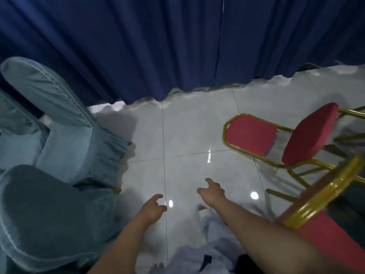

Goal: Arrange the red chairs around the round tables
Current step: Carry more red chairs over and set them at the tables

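Your left hand (153,209) and right hand (212,191) hover with fingers loosely spread, holding nothing. A red-cushioned, gold-framed chair (280,135) lies tipped over at far right on the glossy white tiled floor (187,135).

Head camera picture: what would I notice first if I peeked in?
Probably the red padded chair with a gold metal frame, lying tipped over on the shiny white tile floor at right. Next, the dark blue pleated curtain across the top. Two empty bare hands, left and right, reach forward below.

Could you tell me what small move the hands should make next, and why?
Probably reach the right hand to the near red chair at right and grip its gold frame. Both hands, left hand included, are open and empty over the floor, and that chair is nearest.
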Tool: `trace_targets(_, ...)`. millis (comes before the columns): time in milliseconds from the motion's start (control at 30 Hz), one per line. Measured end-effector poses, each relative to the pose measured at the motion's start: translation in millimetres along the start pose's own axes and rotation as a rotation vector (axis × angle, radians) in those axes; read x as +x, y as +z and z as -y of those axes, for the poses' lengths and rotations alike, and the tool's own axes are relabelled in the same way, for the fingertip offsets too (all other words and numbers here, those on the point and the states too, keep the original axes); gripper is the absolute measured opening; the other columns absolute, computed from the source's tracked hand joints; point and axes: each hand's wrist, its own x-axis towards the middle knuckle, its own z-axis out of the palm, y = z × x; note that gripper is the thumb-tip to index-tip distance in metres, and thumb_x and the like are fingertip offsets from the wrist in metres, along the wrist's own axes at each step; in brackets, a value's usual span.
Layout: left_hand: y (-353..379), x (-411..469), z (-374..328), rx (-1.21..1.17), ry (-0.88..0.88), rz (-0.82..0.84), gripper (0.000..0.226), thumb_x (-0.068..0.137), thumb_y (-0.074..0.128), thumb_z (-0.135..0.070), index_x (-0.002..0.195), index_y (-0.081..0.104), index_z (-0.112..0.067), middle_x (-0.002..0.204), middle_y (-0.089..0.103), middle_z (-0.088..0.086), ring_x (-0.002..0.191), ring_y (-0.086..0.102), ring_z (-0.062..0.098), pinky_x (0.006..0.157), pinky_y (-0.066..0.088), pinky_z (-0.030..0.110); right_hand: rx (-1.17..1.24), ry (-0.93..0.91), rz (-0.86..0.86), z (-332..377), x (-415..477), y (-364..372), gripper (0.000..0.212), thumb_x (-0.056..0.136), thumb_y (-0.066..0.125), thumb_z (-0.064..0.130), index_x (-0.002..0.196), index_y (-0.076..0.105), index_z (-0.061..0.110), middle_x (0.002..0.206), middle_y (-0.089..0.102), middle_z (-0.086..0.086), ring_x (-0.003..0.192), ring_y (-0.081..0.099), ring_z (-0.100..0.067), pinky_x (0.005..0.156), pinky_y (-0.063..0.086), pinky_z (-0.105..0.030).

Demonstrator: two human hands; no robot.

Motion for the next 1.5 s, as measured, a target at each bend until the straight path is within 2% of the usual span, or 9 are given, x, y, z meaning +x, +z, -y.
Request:
trace_targets(133, -67.8, 50.5, -59.2, 0.112, 0.091, -0.051, 0.055, 0.094, 0.059, -0.021, 0.146, 0.042, -0.027, 0.148, 0.043, 0.013, 0.121, 0.054, 0.026, 0.087, 0.043, 0.026, -0.006, -0.002, -0.029, 55.8, 42.5, -31.5, 0.07, 0.09, 0.054, 0.044, 0.153, 0.029, 0.03, 0.153, 0.035, -0.008, 0.138, 0.035, -0.033, 0.112, 0.035, -0.048)
trace_targets(200, -93.7, 78.7, -86.4, 0.186, 0.137, -0.043, 0.056, 0.093, 0.059, -0.021, 0.146, 0.041, -0.026, 0.149, 0.044, 0.011, 0.128, 0.05, 0.026, 0.091, 0.039, 0.026, 0.022, -0.003, -0.067, 76.2, 63.9, -47.1, 0.07, 0.09, 0.055, 0.043, 0.153, 0.03, 0.031, 0.153, 0.034, -0.007, 0.137, 0.036, -0.031, 0.111, 0.036, -0.048)
trace_targets(533, -209.6, 275.4, -231.2, 0.607, 0.278, 0.144, 0.06, 0.092, 0.057, -0.025, 0.149, 0.036, -0.024, 0.15, 0.038, 0.014, 0.127, 0.05, 0.031, 0.102, 0.044, 0.033, 0.059, 0.33, -0.339, 141.3, 155.9, -115.0, 0.068, 0.09, 0.054, 0.046, 0.152, 0.032, 0.029, 0.15, 0.039, -0.007, 0.136, 0.038, -0.033, 0.11, 0.036, -0.048)
trace_targets(733, -269.6, 362.8, -357.7, 0.935, 0.38, 0.164, 0.063, 0.095, 0.049, -0.029, 0.154, 0.027, -0.026, 0.154, 0.029, 0.011, 0.138, 0.035, 0.031, 0.114, 0.035, 0.041, 0.019, 0.488, -0.489, 186.0, 167.2, -151.5, 0.073, 0.086, 0.054, 0.051, 0.152, 0.028, 0.033, 0.152, 0.038, -0.003, 0.139, 0.035, -0.029, 0.107, 0.034, -0.048)
trace_targets(833, -265.4, 393.8, -429.4, 1.036, 0.483, 0.173, 0.064, 0.096, 0.047, -0.028, 0.155, 0.023, -0.026, 0.155, 0.025, 0.01, 0.138, 0.033, 0.031, 0.113, 0.035, 0.043, 0.047, 0.508, -0.544, 195.7, 182.1, -166.3, 0.074, 0.087, 0.052, 0.052, 0.154, 0.025, 0.033, 0.155, 0.036, -0.003, 0.141, 0.031, -0.029, 0.11, 0.03, -0.049)
trace_targets(967, -230.2, 413.9, -515.8, 1.18, 0.669, 0.221, 0.064, 0.096, 0.049, -0.03, 0.154, 0.023, -0.029, 0.158, 0.023, 0.007, 0.139, 0.033, 0.029, 0.111, 0.037, 0.042, 0.033, 0.595, -0.475, 189.6, 212.0, -186.8, 0.074, 0.087, 0.048, 0.051, 0.155, 0.022, 0.034, 0.157, 0.031, -0.004, 0.145, 0.023, -0.03, 0.112, 0.023, -0.055)
trace_targets(1233, -185.3, 425.1, -623.4, 1.349, 0.859, 0.458, 0.069, 0.095, 0.054, -0.026, 0.154, 0.021, -0.037, 0.164, 0.004, 0.0, 0.147, 0.016, 0.025, 0.118, 0.027, 0.037, 0.274, 0.664, -0.363, 208.1, 285.0, -223.1, 0.072, 0.087, 0.049, 0.051, 0.153, 0.025, 0.034, 0.155, 0.031, -0.003, 0.146, 0.02, -0.03, 0.11, 0.021, -0.059)
trace_targets(1400, -161.5, 467.0, -693.1, 1.347, 0.82, 0.393, 0.069, 0.093, 0.057, -0.023, 0.154, 0.025, -0.03, 0.161, 0.016, 0.008, 0.143, 0.027, 0.03, 0.116, 0.031, 0.042, 0.507, 0.652, -0.35, 238.1, 315.9, -255.4, 0.076, 0.083, 0.048, 0.057, 0.153, 0.024, 0.038, 0.15, 0.039, 0.001, 0.138, 0.034, -0.027, 0.105, 0.029, -0.056)
trace_targets(1500, -134.4, 502.9, -733.2, 1.527, 0.769, 0.38, 0.071, 0.092, 0.057, -0.028, 0.154, 0.024, -0.03, 0.161, 0.015, 0.008, 0.143, 0.025, 0.032, 0.116, 0.032, 0.043, 0.565, 0.67, -0.387, 241.4, 331.4, -269.3, 0.078, 0.084, 0.046, 0.063, 0.154, 0.021, 0.038, 0.157, 0.032, 0.001, 0.144, 0.027, -0.027, 0.107, 0.026, -0.058)
